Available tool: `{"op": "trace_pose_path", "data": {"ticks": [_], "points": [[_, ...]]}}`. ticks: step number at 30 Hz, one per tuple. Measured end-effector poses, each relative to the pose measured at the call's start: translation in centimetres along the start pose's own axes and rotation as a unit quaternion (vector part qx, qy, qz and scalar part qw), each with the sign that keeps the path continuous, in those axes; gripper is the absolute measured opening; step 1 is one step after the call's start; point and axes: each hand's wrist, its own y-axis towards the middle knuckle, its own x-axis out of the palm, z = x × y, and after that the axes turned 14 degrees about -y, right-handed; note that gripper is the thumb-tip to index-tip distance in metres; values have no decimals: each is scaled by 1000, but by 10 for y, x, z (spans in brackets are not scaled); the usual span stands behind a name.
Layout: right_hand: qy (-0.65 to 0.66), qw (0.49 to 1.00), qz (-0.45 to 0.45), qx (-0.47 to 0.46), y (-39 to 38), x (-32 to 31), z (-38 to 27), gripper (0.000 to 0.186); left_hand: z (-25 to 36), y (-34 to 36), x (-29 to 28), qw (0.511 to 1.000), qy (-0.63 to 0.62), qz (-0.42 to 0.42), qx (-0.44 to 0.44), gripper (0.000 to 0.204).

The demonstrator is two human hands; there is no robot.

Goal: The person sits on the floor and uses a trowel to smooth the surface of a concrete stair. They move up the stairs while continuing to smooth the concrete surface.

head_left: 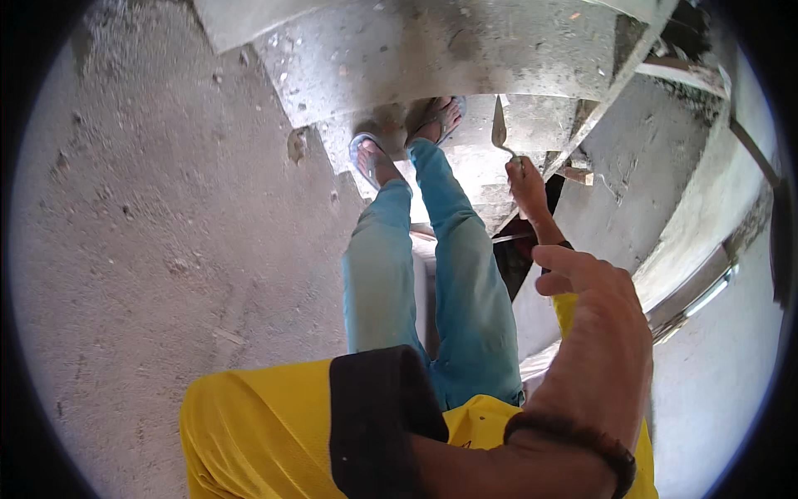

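My right hand [527, 188] is closed round the handle of a small pointed trowel [499, 129]. The narrow metal blade points away from me, over the pale concrete steps [432, 62]. My left forearm crosses in front of my body to the right side. At its end my left hand [594, 287] is raised close to the camera, above my right forearm. Its fingers are loosely bent, with a gap at the thumb, and nothing shows in them. Part of my right arm is hidden behind it.
My feet in flip-flops [366, 158] stand on a step. A rough plastered wall [183, 216] rises on the left. Along the right edge of the steps runs a board [619, 83], with a wood block [578, 175] and a dark gap [514, 262] beside it.
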Motion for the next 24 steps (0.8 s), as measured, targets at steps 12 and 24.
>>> {"op": "trace_pose_path", "data": {"ticks": [12, 24], "points": [[-156, 984, -32, -85, 34, -6, -81, 40, -110, -132, 107, 969, -160, 61, -180, 34], [25, 969, 104, -221, 52, 104, -183, 41, -239, -189, 398, 858, -304, 15, -414, 73]]}}
